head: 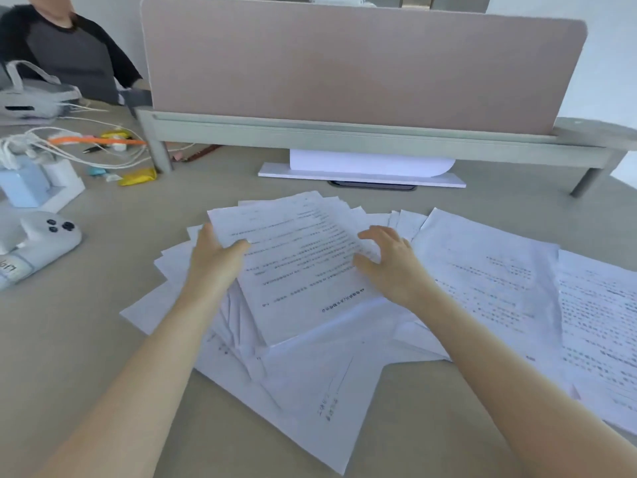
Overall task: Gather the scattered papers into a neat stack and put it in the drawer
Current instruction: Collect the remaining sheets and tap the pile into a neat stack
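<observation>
Several white printed papers (300,267) lie fanned out across the middle of the beige desk (86,339), with more sheets (496,281) spread to the right. My left hand (215,258) holds the left edge of the top sheets, thumb on top and fingers out of sight behind the edge. My right hand (389,262) rests on the right side of the same pile with its fingers curved, fingertips pressing the paper. No drawer is in view.
A pink divider panel (362,63) on a grey shelf (344,136) closes the back of the desk. A white stand (362,174) sits under it. At left lie a game controller (44,236), cables, boxes and snack wrappers. A person (69,53) sits at the far left.
</observation>
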Available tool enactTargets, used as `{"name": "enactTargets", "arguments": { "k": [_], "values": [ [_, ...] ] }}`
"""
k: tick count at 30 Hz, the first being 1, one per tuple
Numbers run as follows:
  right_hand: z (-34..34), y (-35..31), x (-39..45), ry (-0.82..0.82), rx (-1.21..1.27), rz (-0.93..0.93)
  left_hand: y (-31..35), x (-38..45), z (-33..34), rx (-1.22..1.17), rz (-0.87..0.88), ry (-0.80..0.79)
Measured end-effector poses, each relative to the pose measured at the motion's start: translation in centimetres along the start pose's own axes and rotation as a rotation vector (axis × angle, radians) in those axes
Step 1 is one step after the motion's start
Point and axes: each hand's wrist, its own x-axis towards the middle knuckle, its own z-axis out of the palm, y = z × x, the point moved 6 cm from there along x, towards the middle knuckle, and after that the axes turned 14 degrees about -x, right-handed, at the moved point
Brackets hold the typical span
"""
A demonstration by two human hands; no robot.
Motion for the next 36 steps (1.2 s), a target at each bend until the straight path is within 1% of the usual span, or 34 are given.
{"name": "enactTargets", "arguments": {
  "k": [1,3,4,5,9,11,14,16,18,19,20,21,22,23,24,25,27,29,30,31,33,35,36],
  "values": [
    [1.1,-0.2,0.2,-0.062,-0.083,0.001,-0.3,0.1,-0.6,0.161,-0.019,-0.003],
    [2.6,-0.1,0.2,-0.119,-0.218,0.004,-1.3,-0.6,-0.8,0.61,-0.047,-0.062],
    [2.8,0.1,0.1,-0.121,-0.256,0.009,-1.9,-0.8,-0.4,0.79,-0.01,-0.087],
    [3.0,0.5,0.1,-0.123,-0.277,0.019,-2.2,-1.0,0.3,0.891,0.029,-0.105],
    [2.3,2.8,-0.4,-0.107,-0.312,0.088,-2.3,-0.8,3.4,1.016,0.149,-0.154],
    [1.4,4.4,-1.0,-0.04,-0.263,0.146,-2.1,-0.3,5.2,1.033,0.191,-0.198],
    [-0.6,7.3,-2.0,0.056,-0.151,0.25,-1.9,0.4,8.9,0.992,0.253,-0.292],
    [-1.9,9.2,-2.7,0.087,-0.134,0.314,-1.1,0.5,11.5,0.875,0.277,-0.348],
    [-2.8,10.8,-3.3,0.109,-0.131,0.372,0.5,-0.1,12.9,0.608,0.333,-0.338],
    [-3.1,11.3,-3.4,0.112,-0.134,0.399,1.3,-0.6,12.9,0.457,0.394,-0.288],
    [-3.3,11.8,-3.5,0.106,-0.145,0.423,2.2,-1.1,12.2,0.335,0.476,-0.197],
    [-3.3,12.1,-3.5,0.093,-0.162,0.439,3.0,-1.7,11.2,0.276,0.549,-0.094],
    [-3.3,12.4,-3.3,0.079,-0.181,0.448,3.3,-2.0,10.1,0.262,0.571,0.004],
    [-3.2,12.5,-3.2,0.067,-0.198,0.45,3.2,-2.0,8.8,0.261,0.532,0.088],
    [-3.2,12.6,-3.0,0.055,-0.214,0.448,2.4,-1.6,7.7,0.235,0.427,0.15],
    [-3.1,12.6,-2.9,0.046,-0.23,0.445,1.5,-1.5,6.7,0.17,0.268,0.184],
    [-3.0,12.6,-2.8,0.028,-0.25,0.439,-0.8,-1.7,5.4,-0.11,-0.037,0.192],
    [-2.8,12.7,-2.7,0.017,-0.269,0.431,-1.7,-3.0,5.3,-0.469,-0.22,0.175],
    [-2.8,12.7,-2.7,0.009,-0.279,0.429,-1.9,-3.5,5.5,-0.596,-0.279,0.171],
    [-2.7,12.7,-2.8,0.003,-0.282,0.428,-1.6,-4.2,5.8,-0.655,-0.318,0.152],
    [-2.8,12.6,-2.8,0.015,-0.267,0.424,-0.7,-5.0,6.5,-0.662,-0.361,0.097],
    [-2.9,12.4,-2.9,0.024,-0.26,0.425,-0.3,-5.2,6.5,-0.649,-0.401,0.098],
    [-2.9,12.4,-2.9,0.021,-0.268,0.424,-0.1,-5.2,6.3,-0.683,-0.415,0.09]
  ]
}}
